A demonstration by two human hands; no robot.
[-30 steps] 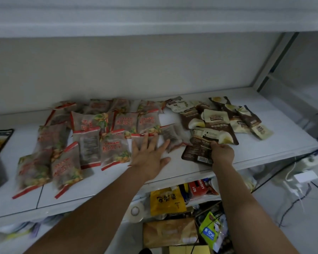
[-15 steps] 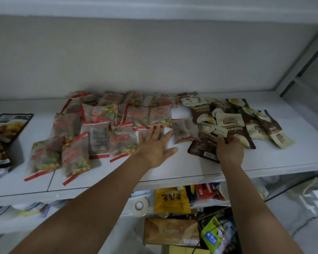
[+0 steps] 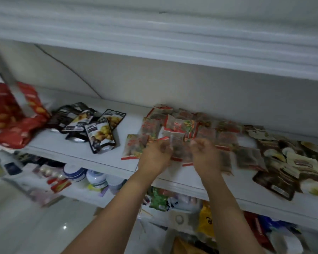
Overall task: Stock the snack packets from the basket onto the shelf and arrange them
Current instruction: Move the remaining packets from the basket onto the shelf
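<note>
Several clear snack packets with red edges (image 3: 206, 132) lie spread over the middle of the white shelf (image 3: 77, 153). My left hand (image 3: 154, 156) and my right hand (image 3: 205, 156) hover close together above their front rows. Both have curled fingers pinching the sides of one red-edged packet (image 3: 177, 143) between them, though the picture is blurred. To the right lies a heap of brown and cream packets (image 3: 292, 162). No basket is in view.
Black pouches (image 3: 99, 134) lie in a loose pile left of the red-edged group, and large red bags (image 3: 11, 114) stand at the far left. Another shelf board (image 3: 173, 44) hangs overhead. The lower shelf holds bowls (image 3: 95, 178) and a yellow bag (image 3: 206, 224).
The view has swung left. My left hand has lifted off the shelf, my right hand has left the brown packets, and both now meet on a red-edged packet.
</note>
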